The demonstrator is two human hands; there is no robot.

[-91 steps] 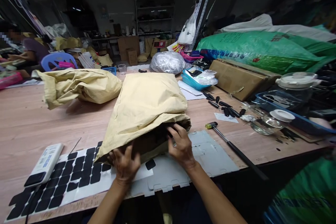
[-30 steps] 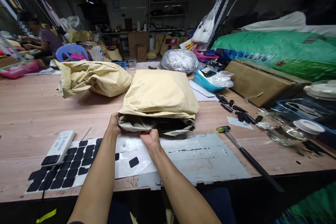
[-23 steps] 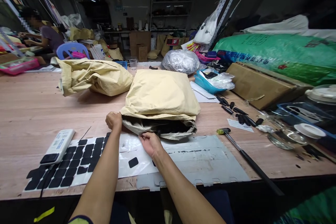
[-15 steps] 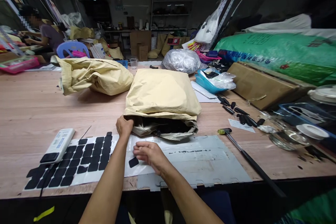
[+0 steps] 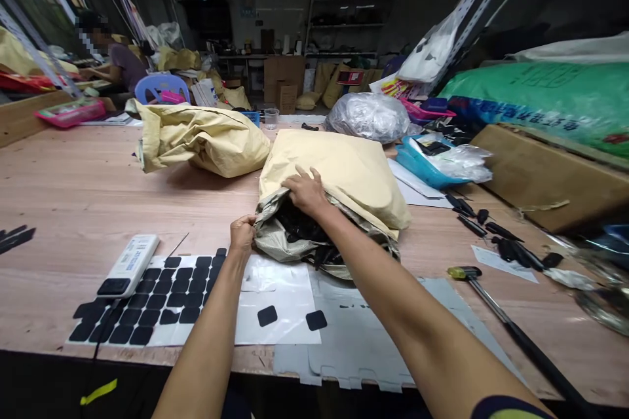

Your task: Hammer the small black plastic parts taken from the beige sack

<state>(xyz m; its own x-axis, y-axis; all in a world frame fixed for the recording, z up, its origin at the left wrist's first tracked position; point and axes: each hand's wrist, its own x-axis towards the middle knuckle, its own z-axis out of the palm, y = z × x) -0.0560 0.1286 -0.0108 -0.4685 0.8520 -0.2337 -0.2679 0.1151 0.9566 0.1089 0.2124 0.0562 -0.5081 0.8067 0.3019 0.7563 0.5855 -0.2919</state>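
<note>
A tan paper sack [image 5: 344, 167] lies on the wooden table [image 5: 73, 190] with its mouth toward me, black parts [image 5: 304, 229] showing inside. My left hand [image 5: 242, 234] is closed on the lower left lip of the mouth. My right hand [image 5: 305, 190] grips the upper lip and holds it lifted back. In front of the sack lie a white sheet [image 5: 275, 294] with black square pads [image 5: 147, 298] and a grey plate [image 5: 354, 347].
A second crumpled tan sack [image 5: 206, 137] lies behind to the left, a white handheld device [image 5: 126, 265] on the pads. To the right are a hammer [image 5: 511, 334], black handles [image 5: 496, 236], a blue tray [image 5: 427, 167] and a cardboard box [image 5: 550, 177]. A person sits far left [image 5: 118, 65].
My right hand left the white sheet and rose to the sack's upper lip, pulling the mouth wider. My left hand stayed on the lower lip. The view shifted left.
</note>
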